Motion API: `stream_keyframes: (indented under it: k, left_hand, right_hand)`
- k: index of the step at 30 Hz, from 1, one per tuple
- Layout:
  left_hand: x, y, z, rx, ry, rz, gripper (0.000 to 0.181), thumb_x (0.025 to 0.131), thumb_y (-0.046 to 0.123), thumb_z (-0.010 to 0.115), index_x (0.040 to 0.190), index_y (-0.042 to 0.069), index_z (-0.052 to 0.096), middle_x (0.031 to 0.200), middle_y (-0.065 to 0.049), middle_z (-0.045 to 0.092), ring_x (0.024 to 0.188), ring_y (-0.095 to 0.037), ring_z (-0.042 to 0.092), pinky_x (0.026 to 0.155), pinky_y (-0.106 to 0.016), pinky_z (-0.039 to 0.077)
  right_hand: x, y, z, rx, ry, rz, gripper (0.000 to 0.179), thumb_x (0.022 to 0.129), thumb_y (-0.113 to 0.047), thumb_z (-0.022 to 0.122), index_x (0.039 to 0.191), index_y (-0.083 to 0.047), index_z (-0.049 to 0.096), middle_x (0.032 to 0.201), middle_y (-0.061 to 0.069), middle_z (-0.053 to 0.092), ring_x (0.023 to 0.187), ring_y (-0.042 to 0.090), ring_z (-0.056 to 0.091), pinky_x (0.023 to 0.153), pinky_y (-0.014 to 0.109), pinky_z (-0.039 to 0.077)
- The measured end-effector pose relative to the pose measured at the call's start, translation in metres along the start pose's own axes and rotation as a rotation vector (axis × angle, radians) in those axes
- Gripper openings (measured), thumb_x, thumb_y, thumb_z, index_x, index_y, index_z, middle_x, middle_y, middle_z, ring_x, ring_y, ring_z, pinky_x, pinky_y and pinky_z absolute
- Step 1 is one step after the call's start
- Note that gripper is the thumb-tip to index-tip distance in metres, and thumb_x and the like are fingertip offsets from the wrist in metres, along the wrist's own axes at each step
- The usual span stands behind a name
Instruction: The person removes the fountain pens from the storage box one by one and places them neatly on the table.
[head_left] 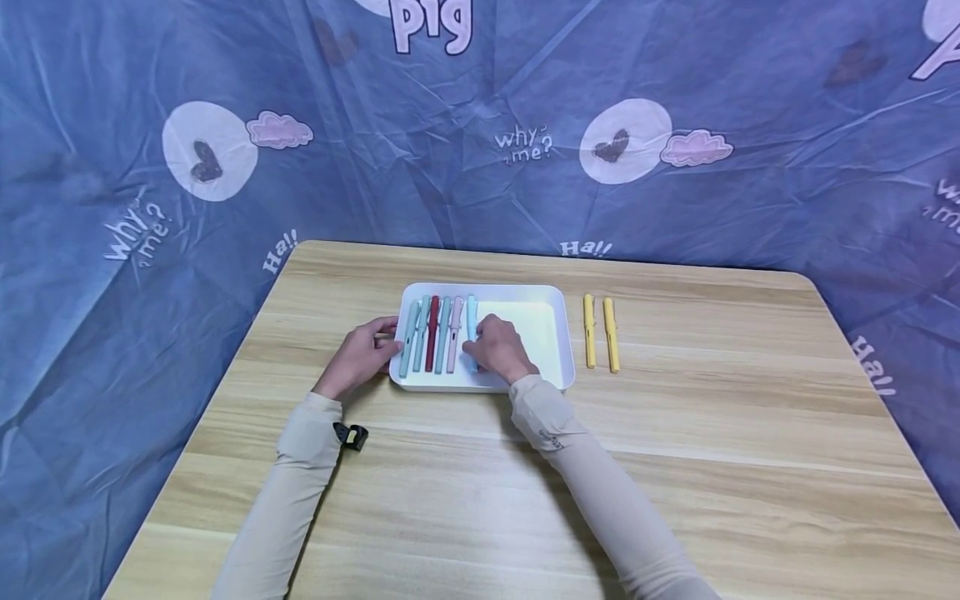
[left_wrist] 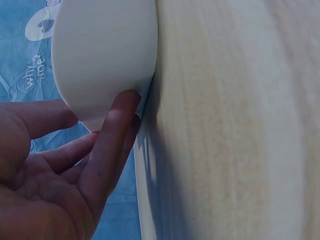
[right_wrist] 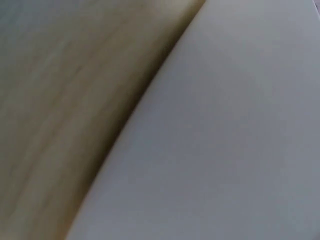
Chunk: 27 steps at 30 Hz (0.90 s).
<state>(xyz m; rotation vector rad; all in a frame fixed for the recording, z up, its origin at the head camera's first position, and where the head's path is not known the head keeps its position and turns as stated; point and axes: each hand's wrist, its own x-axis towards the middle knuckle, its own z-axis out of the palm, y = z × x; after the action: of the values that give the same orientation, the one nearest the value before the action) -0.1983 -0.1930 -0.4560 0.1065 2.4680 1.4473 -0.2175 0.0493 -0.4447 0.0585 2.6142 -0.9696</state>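
Note:
A white tray [head_left: 557, 340] lies on the table with a row of capped pens on its left side. From the left edge come several pale green pens [head_left: 406, 350], a dark red pen [head_left: 432, 333] among them, then a pink pen [head_left: 454, 333]. My left hand [head_left: 360, 357] holds the tray's left end, thumb at the rim and fingers [left_wrist: 117, 130] against the outer wall. Inside the tray, my right hand [head_left: 501, 346] pinches a light blue pen [head_left: 472, 312], its lower part partly covered by the fingers. The right wrist view shows the tray's wall [right_wrist: 200, 140], no hand.
Two yellow pens [head_left: 589, 333] lie side by side on the wooden table [head_left: 712, 400], just right of the tray. A blue printed cloth [head_left: 420, 183] hangs behind the table's far edge. A black strap piece [head_left: 351, 436] sits at the left sleeve.

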Motion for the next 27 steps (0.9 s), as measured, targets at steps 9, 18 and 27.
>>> stream_keyframes:
  k: [9, 18, 27]
  left_hand:
    - [0.001, -0.001, 0.0, 0.015, 0.004, -0.004, 0.053, 0.105, 0.008, 0.058, 0.153, -0.006, 0.043, 0.14, -0.029, 0.058, 0.12, -0.039, 0.065, 0.08, -0.032, 0.063]
    - [0.0, -0.001, 0.001, 0.009, 0.004, -0.002, 0.052, 0.105, 0.008, 0.058, 0.153, -0.006, 0.043, 0.139, -0.029, 0.058, 0.119, -0.039, 0.065, 0.078, -0.031, 0.062]
    - [0.0, 0.0, 0.001, -0.02, 0.009, 0.025, 0.051, 0.104, 0.004, 0.058, 0.151, -0.009, 0.044, 0.137, -0.031, 0.059, 0.118, -0.041, 0.065, 0.078, -0.03, 0.062]
  right_hand:
    - [-0.005, 0.002, -0.011, 0.052, 0.007, 0.014, 0.02, 0.097, -0.016, 0.071, 0.108, -0.003, 0.06, 0.089, 0.008, 0.064, 0.06, 0.016, 0.067, 0.066, 0.027, 0.049]
    - [-0.013, 0.008, -0.02, 0.106, 0.049, -0.023, 0.034, 0.096, -0.014, 0.072, 0.125, 0.001, 0.061, 0.089, 0.005, 0.065, 0.06, 0.015, 0.07, 0.068, 0.026, 0.051]
    - [-0.021, 0.012, -0.034, 0.202, 0.088, -0.057, 0.036, 0.095, -0.01, 0.071, 0.128, 0.002, 0.062, 0.101, 0.009, 0.067, 0.061, 0.016, 0.071, 0.063, 0.026, 0.058]
